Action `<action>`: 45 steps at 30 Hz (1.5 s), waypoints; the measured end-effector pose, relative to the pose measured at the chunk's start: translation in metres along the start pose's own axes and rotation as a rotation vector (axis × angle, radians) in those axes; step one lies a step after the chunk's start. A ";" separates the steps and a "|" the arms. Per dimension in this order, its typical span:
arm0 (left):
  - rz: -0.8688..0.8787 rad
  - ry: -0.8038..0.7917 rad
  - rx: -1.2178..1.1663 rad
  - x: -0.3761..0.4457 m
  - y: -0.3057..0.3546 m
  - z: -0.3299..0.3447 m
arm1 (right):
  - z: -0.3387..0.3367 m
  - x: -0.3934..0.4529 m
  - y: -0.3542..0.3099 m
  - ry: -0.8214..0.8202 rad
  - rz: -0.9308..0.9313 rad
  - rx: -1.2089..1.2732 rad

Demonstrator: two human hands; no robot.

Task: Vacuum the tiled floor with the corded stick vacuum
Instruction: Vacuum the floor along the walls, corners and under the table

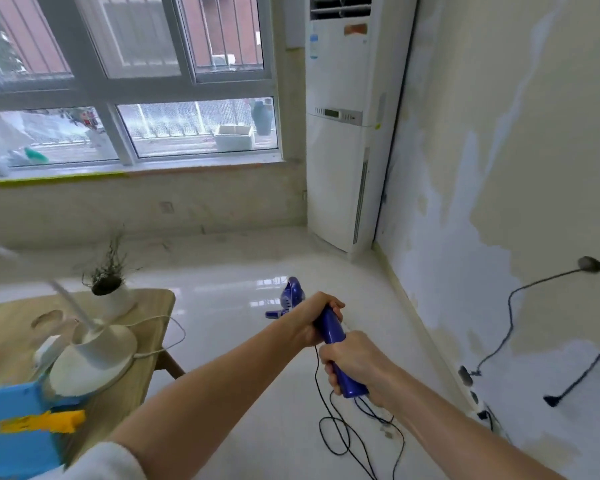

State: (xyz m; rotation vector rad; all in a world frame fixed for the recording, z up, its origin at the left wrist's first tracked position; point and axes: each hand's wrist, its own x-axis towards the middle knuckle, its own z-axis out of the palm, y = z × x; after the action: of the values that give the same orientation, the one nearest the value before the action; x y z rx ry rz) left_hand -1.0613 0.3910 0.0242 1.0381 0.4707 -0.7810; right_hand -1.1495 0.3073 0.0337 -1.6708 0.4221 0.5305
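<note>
Both hands grip vacuum [336, 344]; no writing readable.

We see both hands on the blue vacuum handle [333, 336]: left hand [314, 318] grips higher, right hand [355, 363] grips the near end. Vacuum body [291, 296] is on the tiled floor [222, 306]. Black cord [343, 434] loops on the floor below the hands. Wooden table [146, 327] at left; lamp [90, 358] on its near edge, potted plant [110, 285] at its far edge.
</note>
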 end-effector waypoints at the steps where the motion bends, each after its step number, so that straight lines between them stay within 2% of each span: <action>1: 0.016 0.018 -0.036 0.019 0.021 -0.001 | -0.005 0.026 -0.015 -0.008 -0.004 -0.030; 10: 0.051 0.063 -0.117 0.142 0.188 -0.028 | -0.012 0.196 -0.143 -0.097 -0.024 -0.152; 17: 0.019 0.044 -0.167 0.249 0.317 -0.087 | 0.025 0.344 -0.232 -0.059 0.017 -0.144; 20: -0.016 0.032 -0.109 0.287 0.385 -0.116 | 0.051 0.405 -0.281 -0.048 0.044 -0.125; 28: -0.042 0.030 -0.060 0.370 0.508 -0.150 | 0.077 0.520 -0.369 -0.013 0.060 -0.112; 36: -0.035 0.062 -0.056 0.487 0.613 -0.157 | 0.060 0.662 -0.433 0.004 0.037 -0.090; 40: -0.046 0.084 -0.026 0.549 0.669 -0.140 | 0.031 0.733 -0.473 -0.001 0.051 -0.112; 45: -0.082 0.067 -0.058 0.614 0.705 -0.128 | 0.003 0.794 -0.499 0.029 0.090 -0.170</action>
State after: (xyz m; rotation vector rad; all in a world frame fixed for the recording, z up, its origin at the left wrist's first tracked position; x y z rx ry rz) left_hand -0.1255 0.4908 -0.0405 0.9981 0.5931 -0.8022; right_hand -0.2178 0.4073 -0.0062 -1.8306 0.4862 0.6237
